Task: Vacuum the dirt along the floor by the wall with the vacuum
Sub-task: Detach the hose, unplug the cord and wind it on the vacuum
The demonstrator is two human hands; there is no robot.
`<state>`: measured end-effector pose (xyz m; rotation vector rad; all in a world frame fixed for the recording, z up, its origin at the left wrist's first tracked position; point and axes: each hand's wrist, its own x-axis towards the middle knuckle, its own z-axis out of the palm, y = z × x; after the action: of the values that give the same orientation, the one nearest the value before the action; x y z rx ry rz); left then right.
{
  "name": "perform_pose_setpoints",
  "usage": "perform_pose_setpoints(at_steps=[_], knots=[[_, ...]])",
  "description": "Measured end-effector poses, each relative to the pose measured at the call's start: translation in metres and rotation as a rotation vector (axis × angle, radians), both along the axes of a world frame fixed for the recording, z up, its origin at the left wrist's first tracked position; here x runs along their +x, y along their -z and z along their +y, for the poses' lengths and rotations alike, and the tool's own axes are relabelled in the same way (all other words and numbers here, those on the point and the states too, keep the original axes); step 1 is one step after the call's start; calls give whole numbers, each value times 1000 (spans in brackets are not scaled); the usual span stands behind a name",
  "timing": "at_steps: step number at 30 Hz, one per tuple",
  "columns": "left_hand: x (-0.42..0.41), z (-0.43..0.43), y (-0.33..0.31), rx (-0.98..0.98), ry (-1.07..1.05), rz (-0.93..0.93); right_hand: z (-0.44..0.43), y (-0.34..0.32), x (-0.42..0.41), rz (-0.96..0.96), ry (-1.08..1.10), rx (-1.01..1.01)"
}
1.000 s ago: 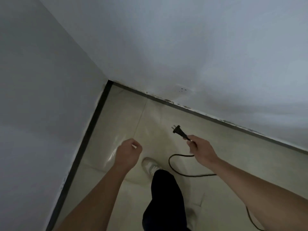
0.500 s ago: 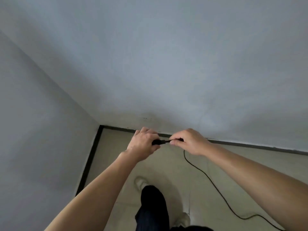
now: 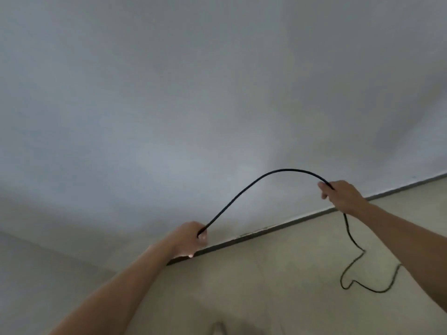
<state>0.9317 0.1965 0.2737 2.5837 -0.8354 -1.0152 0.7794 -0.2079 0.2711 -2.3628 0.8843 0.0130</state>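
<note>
Both hands, left hand (image 3: pixel 191 239) and right hand (image 3: pixel 339 195), grip the arched power cord (image 3: pixel 273 172), whose floor slack could snag underfoot.

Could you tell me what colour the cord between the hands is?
The cord is black; the head view shows it best.

Left hand (image 3: pixel 191 238) and right hand (image 3: pixel 343 197) are bare; perhaps a pale shoe (image 3: pixel 219 328).

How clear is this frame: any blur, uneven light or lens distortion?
Head view: dim, flat light, with a brighter patch on the wall. The view is soft overall, yet the cord reads clearly between the left hand and right hand. At the bottom edge the shoe is smeared. The baseboard runs slanted across the frame.
</note>
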Motion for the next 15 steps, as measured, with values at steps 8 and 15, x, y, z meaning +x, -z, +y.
perform_pose_setpoints(at_steps=[8,15], knots=[[72,-95,-67,-907,-834,822,1,-22,-38,62,91,-92],[129,-143,-89,-980,-832,566,-13,14,-155,225,506,0]])
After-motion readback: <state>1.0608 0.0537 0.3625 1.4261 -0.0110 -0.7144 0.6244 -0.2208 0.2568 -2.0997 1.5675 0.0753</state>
